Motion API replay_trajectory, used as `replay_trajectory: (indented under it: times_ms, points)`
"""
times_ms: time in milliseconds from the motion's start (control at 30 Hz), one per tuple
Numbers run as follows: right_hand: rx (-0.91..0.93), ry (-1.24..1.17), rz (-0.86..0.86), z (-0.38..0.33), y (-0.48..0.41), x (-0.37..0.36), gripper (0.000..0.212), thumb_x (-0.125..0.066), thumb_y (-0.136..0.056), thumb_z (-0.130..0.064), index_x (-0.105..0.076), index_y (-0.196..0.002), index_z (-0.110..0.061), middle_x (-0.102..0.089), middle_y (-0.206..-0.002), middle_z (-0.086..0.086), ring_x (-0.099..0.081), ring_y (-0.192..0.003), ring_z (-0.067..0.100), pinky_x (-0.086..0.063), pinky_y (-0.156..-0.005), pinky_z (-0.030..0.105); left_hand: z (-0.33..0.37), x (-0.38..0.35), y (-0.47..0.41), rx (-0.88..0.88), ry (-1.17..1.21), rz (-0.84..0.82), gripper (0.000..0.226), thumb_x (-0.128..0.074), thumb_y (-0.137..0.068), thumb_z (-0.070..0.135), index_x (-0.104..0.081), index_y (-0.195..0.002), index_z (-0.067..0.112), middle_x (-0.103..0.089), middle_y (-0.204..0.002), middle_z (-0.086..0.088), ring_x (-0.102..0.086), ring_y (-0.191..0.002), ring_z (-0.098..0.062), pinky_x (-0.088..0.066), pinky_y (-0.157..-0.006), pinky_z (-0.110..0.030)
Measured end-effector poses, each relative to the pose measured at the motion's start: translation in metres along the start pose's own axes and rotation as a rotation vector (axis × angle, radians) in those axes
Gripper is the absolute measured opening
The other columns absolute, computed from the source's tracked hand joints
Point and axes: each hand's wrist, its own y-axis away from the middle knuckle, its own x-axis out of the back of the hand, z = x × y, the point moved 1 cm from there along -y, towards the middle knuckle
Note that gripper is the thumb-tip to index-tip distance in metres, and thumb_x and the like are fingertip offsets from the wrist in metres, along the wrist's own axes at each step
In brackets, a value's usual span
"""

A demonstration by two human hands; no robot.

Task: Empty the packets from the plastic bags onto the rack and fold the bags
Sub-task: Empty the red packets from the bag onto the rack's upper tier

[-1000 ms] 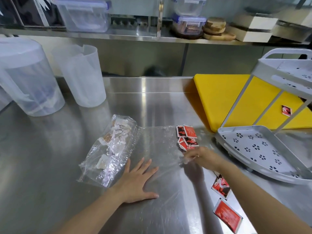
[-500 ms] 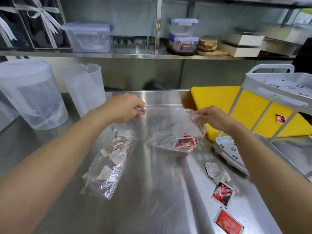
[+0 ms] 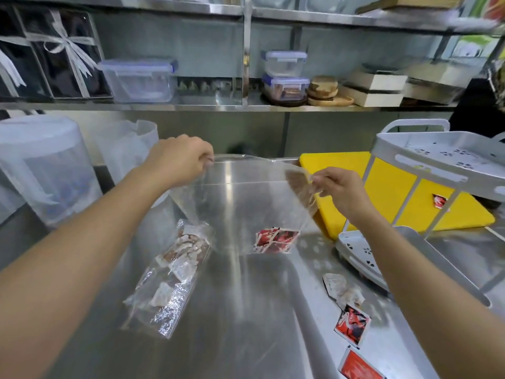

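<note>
A clear plastic bag (image 3: pixel 246 203) hangs above the steel counter, held by its upper corners. My left hand (image 3: pixel 180 160) pinches the left corner and my right hand (image 3: pixel 338 188) pinches the right one. Several red packets (image 3: pixel 276 240) sit bunched in the bag's bottom. A second clear bag (image 3: pixel 175 274) holding pale and brown packets lies on the counter below my left arm. The white two-tier rack (image 3: pixel 355 250) stands at the right, its lower tray behind my right forearm. Loose red packets (image 3: pixel 352 324) and a pale one (image 3: pixel 338 288) lie on the counter near it.
A yellow cutting board (image 3: pixel 388 187) lies under the rack with one red packet (image 3: pixel 439 201) on it. Two translucent plastic jugs (image 3: pixel 46 170) stand at the back left. A steel shelf (image 3: pixel 218 106) with lidded containers, wooden discs and boxes runs above the counter's back.
The bag lay flat on the counter under both hands; both hands have since lifted it by its corners, and the red packets slid to its bottom. My view has tilted upward.
</note>
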Motion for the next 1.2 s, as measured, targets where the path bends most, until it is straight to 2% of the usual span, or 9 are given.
replay_trajectory:
  times_ms: [200, 367, 533, 733, 833, 900, 933, 1067, 1200]
  points:
    - [-0.058, -0.293, 0.077, -0.007, 0.0, 0.004, 0.024, -0.053, -0.09, -0.004, -0.064, -0.069, -0.012, -0.065, -0.056, -0.003, -0.057, -0.049, 0.003, -0.046, -0.053, 0.02, 0.016, 0.009, -0.01, 0.015, -0.11, 0.091, 0.02, -0.048, -0.084, 0.007, -0.063, -0.085, 0.02, -0.066, -0.097, -0.006, -0.052, -0.077, -0.029, -0.032, -0.064, -0.03]
    - [-0.076, -0.512, 0.082, -0.019, -0.006, 0.008, 0.024, -0.053, -0.091, -0.008, -0.066, -0.071, -0.012, -0.068, -0.057, -0.002, -0.062, -0.057, 0.014, -0.053, -0.068, 0.041, 0.048, 0.018, -0.018, -0.104, -0.234, 0.166, 0.026, -0.05, -0.089, 0.02, -0.055, -0.115, 0.018, -0.063, -0.113, -0.007, -0.057, -0.099, -0.031, -0.035, -0.078, -0.036]
    - [-0.113, -0.678, 0.166, -0.043, -0.013, 0.023, 0.021, -0.05, -0.092, -0.007, -0.062, -0.074, -0.007, -0.062, -0.071, 0.013, -0.06, -0.072, 0.03, -0.053, -0.072, 0.045, 0.086, 0.025, -0.019, -0.264, 0.077, 0.724, 0.025, -0.055, -0.083, 0.017, -0.06, -0.106, 0.008, -0.063, -0.102, -0.012, -0.059, -0.093, -0.03, -0.041, -0.081, -0.038]
    - [-0.041, -0.837, 0.217, -0.077, -0.023, 0.055, 0.019, -0.047, -0.093, -0.004, -0.057, -0.078, -0.002, -0.058, -0.068, 0.014, -0.062, -0.053, 0.02, -0.058, -0.052, 0.032, 0.153, 0.0, -0.01, -0.199, 0.209, 0.427, 0.059, -0.045, -0.078, 0.066, -0.048, -0.106, 0.014, -0.054, -0.103, -0.001, -0.053, -0.099, -0.023, -0.037, -0.089, -0.038]
    - [-0.002, -0.911, 0.253, -0.092, -0.03, 0.068, 0.022, -0.046, -0.094, -0.003, -0.055, -0.073, -0.003, -0.054, -0.067, 0.013, -0.059, -0.055, 0.023, -0.058, -0.051, 0.032, 0.192, -0.011, -0.012, -0.084, 0.276, 0.258, 0.087, -0.05, -0.068, 0.075, -0.03, -0.126, 0.012, -0.034, -0.141, -0.012, -0.029, -0.135, -0.03, -0.017, -0.11, -0.054]
    - [0.024, -0.884, 0.272, -0.101, -0.033, 0.079, 0.022, -0.046, -0.094, -0.004, -0.056, -0.074, -0.004, -0.054, -0.069, 0.012, -0.06, -0.054, 0.019, -0.058, -0.053, 0.031, 0.212, -0.016, -0.017, -0.059, 0.281, 0.27, 0.091, -0.054, -0.073, 0.067, -0.009, -0.133, 0.015, -0.007, -0.156, -0.017, -0.006, -0.144, -0.032, -0.003, -0.111, -0.059]
    - [0.038, -0.864, 0.286, -0.105, -0.034, 0.085, 0.022, -0.047, -0.094, -0.005, -0.056, -0.075, -0.005, -0.055, -0.069, 0.011, -0.059, -0.055, 0.018, -0.058, -0.053, 0.03, 0.218, -0.018, -0.022, -0.069, 0.305, 0.33, 0.082, -0.059, -0.078, 0.054, -0.006, -0.129, 0.018, -0.006, -0.155, -0.02, -0.007, -0.144, -0.035, -0.004, -0.11, -0.062]
    - [0.1, -0.772, 0.36, -0.109, -0.033, 0.117, 0.025, -0.051, -0.092, -0.009, -0.063, -0.071, -0.01, -0.062, -0.063, 0.003, -0.061, -0.059, 0.018, -0.056, -0.064, 0.04, 0.236, -0.01, -0.046, -0.183, 0.421, 0.615, 0.058, -0.053, -0.068, -0.013, -0.026, -0.111, 0.015, -0.049, -0.133, -0.027, -0.046, -0.126, -0.039, -0.02, -0.101, -0.069]
    - [0.13, -0.704, 0.412, -0.11, -0.025, 0.16, 0.022, -0.052, -0.092, -0.013, -0.064, -0.074, -0.014, -0.066, -0.07, 0.003, -0.062, -0.071, 0.026, -0.055, -0.058, 0.033, 0.258, 0.016, -0.061, -0.292, 0.511, 0.722, 0.045, -0.042, -0.063, -0.02, -0.034, -0.097, 0.009, -0.065, -0.088, -0.019, -0.062, -0.086, -0.037, -0.035, -0.099, -0.061]
